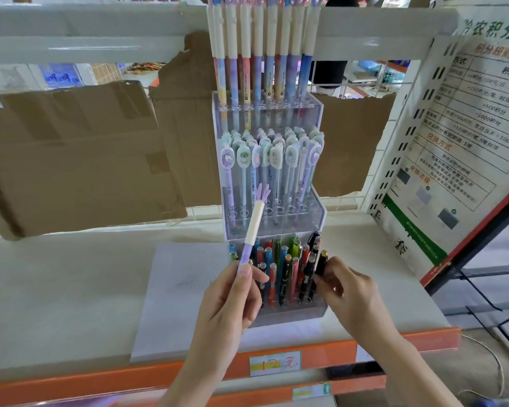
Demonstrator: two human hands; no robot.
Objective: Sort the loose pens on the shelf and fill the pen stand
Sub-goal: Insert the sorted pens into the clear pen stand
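A clear three-tier acrylic pen stand [319,210] stands on the shelf, with tall pastel pens in the top tier, cartoon-capped pens in the middle and colourful metal-clip pens in the bottom. My left hand [232,298] holds a lilac pen with a cream cap [252,230] upright in front of the stand's left side. My right hand [344,289] pinches a black pen with a gold tip [321,262] at the right end of the bottom tier.
A white sheet of paper [174,289] lies under the stand on the beige shelf [56,289]. Flattened cardboard [80,154] leans against the wire back grid. A printed notice board [459,136] stands at the right. The shelf's orange front edge [100,377] carries price labels.
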